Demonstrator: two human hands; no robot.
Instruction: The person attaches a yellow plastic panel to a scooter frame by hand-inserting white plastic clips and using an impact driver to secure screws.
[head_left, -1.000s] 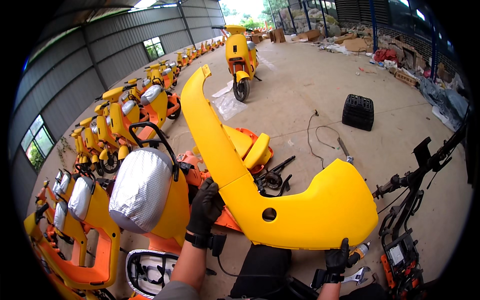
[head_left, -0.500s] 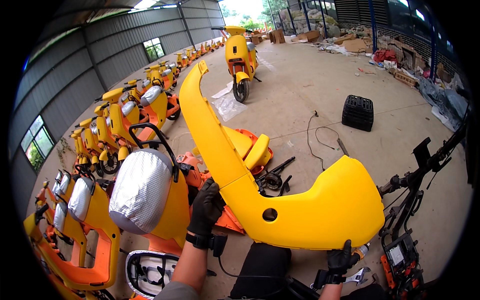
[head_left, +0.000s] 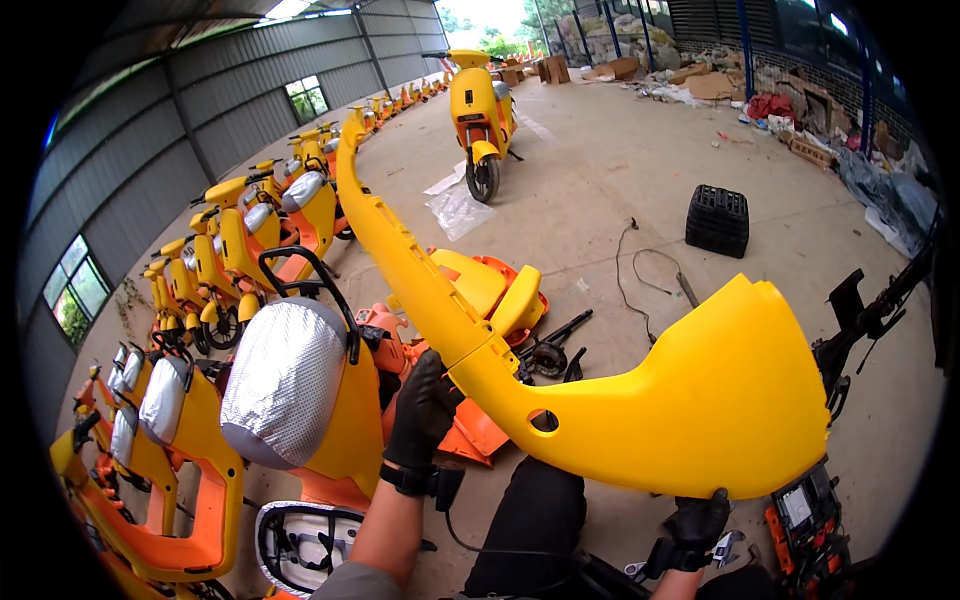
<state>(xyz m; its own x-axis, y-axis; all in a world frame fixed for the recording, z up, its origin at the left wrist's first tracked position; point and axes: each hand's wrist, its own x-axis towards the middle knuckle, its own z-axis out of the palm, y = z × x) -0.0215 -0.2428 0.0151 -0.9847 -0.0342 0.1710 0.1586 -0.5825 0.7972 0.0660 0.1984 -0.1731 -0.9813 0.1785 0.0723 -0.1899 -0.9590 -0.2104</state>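
Observation:
A long yellow scooter body panel (head_left: 640,400) is held up in front of me, its narrow arm reaching away to the upper left and its broad rounded end at the right. My left hand (head_left: 425,410), in a black glove, grips the panel's narrow part from the left. Under the lower edge of the broad end, my right hand (head_left: 697,522), also black-gloved, is closed on the panel. Beside my left hand stands a yellow scooter with a silver-wrapped seat (head_left: 285,380).
A row of yellow and orange scooters (head_left: 210,250) lines the left wall. Loose yellow and orange panels (head_left: 490,290) lie on the concrete floor ahead. A lone yellow scooter (head_left: 480,110) stands farther off, a black crate (head_left: 717,220) to the right, a bare frame with handlebar (head_left: 860,320) at right.
The yellow panel has tilted slightly, its broad end lifting a little. Both hands keep their grip in nearly the same places.

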